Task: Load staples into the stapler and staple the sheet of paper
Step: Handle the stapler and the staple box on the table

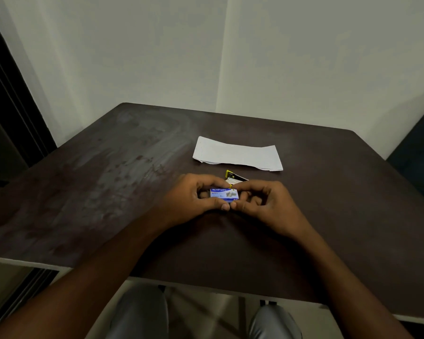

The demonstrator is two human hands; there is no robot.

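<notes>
A small blue staple box point(223, 194) is held between both hands just above the dark table point(108, 187). My left hand point(194, 199) grips its left end and my right hand point(262, 204) grips its right end, thumbs meeting at the near edge. Right behind the hands lies a small yellow and black stapler point(235, 177), partly hidden by my fingers. Farther back, a folded white sheet of paper point(238, 154) lies flat on the table.
The table is dark brown with worn pale patches on its left half. A white wall stands behind it, a dark door frame point(8, 106) at the left and a dark chair point(419, 152) at the right. My knees show below the near edge.
</notes>
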